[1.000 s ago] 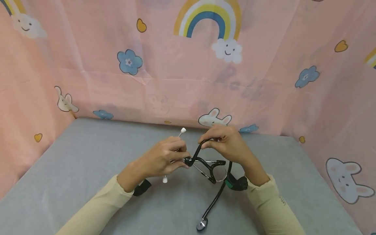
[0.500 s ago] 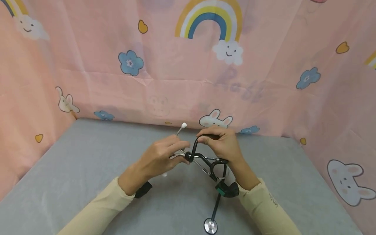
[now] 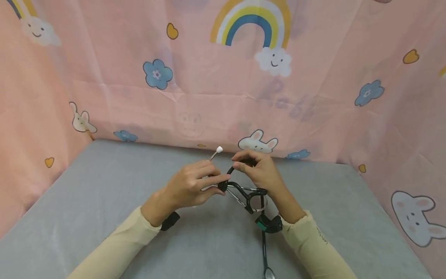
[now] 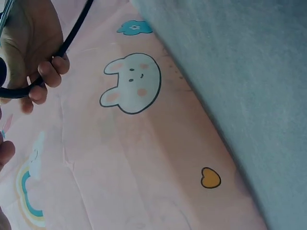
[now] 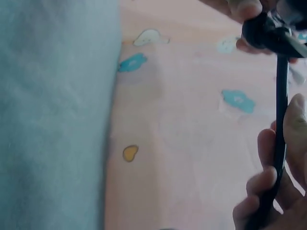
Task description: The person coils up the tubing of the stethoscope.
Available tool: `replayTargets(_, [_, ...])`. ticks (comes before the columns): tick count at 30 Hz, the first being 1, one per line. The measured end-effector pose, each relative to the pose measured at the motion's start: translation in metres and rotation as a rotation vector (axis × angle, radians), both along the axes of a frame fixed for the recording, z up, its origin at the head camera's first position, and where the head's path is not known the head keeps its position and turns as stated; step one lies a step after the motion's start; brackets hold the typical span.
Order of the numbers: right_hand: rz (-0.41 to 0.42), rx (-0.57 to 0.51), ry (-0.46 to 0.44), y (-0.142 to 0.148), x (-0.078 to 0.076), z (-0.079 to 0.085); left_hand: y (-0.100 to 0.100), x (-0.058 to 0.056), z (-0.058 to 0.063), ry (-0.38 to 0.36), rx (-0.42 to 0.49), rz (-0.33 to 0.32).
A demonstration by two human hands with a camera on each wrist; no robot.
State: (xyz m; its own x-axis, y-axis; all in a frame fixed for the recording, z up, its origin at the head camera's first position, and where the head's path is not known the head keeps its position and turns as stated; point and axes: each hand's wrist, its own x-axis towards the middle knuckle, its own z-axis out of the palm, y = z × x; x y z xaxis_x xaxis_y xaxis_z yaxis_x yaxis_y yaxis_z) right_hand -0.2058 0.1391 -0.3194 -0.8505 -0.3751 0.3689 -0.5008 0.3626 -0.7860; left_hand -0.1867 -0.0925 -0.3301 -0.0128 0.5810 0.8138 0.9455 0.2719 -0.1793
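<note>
A stethoscope is held above the table between both hands, its black tubing (image 3: 239, 188) looped into a wrap around the metal ear tubes. My left hand (image 3: 191, 184) pinches the ear tubes beside the wrap, forefinger stretched along it. One white ear tip (image 3: 219, 149) sticks up behind that hand; the other is hidden. My right hand (image 3: 261, 170) grips a tubing section a little higher and to the right. In the right wrist view the tubing (image 5: 281, 110) runs straight from the wrap into the curled right fingers. The chest piece (image 3: 269, 273) hangs low near the bottom edge.
A grey cloth-covered table (image 3: 139, 174) lies beneath the hands. Behind it hangs a pink curtain (image 3: 195, 77) printed with rainbows, rabbits and flowers. Black wrist-worn devices (image 3: 170, 221) sit on both forearms.
The right hand has drawn slightly left, and the left forefinger has stretched onto the wrap. The chest piece has swung right and lower. The second ear tip has gone out of sight.
</note>
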Motion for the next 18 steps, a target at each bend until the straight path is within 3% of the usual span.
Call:
replayTargets(7, [0.058, 0.02, -0.021, 0.0, -0.008, -0.004, -0.008, 0.0, 0.0, -0.059, 0.12, 0.01])
replayTargets(9, [0.038, 0.057, 0.044, -0.004, -0.011, 0.001, -0.011, 0.001, 0.002, -0.068, 0.162, 0.025])
replayTargets(15, [0.034, 0.085, 0.387, -0.037, -0.034, 0.034, -0.015, 0.0, 0.01, -0.024, 0.294, 0.079])
replayTargets(18, [0.089, 0.108, 0.425, -0.053, -0.036, 0.031, -0.017, -0.003, 0.015, 0.012, 0.383, 0.092])
